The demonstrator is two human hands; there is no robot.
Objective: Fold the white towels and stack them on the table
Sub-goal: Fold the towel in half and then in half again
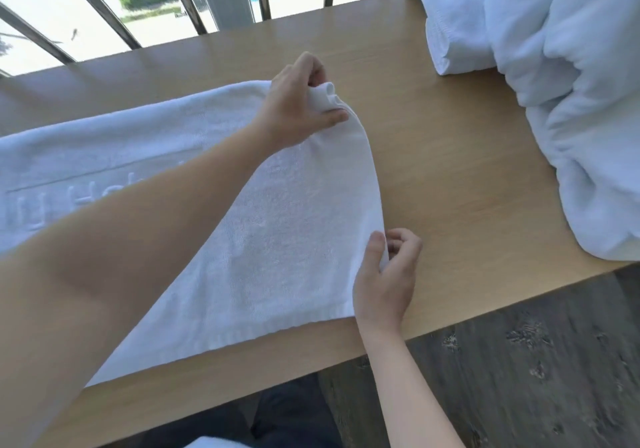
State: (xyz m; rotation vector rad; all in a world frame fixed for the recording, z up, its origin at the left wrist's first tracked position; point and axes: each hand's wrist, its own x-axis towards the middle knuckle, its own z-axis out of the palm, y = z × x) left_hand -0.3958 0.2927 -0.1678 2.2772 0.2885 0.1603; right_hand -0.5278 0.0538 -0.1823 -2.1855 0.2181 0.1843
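Observation:
A white towel [284, 225] with raised lettering lies spread on the wooden table [450, 170], running off the left edge of view. My left hand [298, 108] pinches the towel's far right corner, which is bunched and lifted off the table. My right hand [384, 281] pinches the near right corner between thumb and fingers. The towel's right edge arches up between the two hands. My left forearm crosses over the towel and hides part of the lettering.
A heap of unfolded white towels [568, 101] fills the table's right end, with one rolled or folded towel [446, 31] at its far left side. A metal railing [194, 7] runs behind the table. Dark wood floor [519, 371] lies at the lower right.

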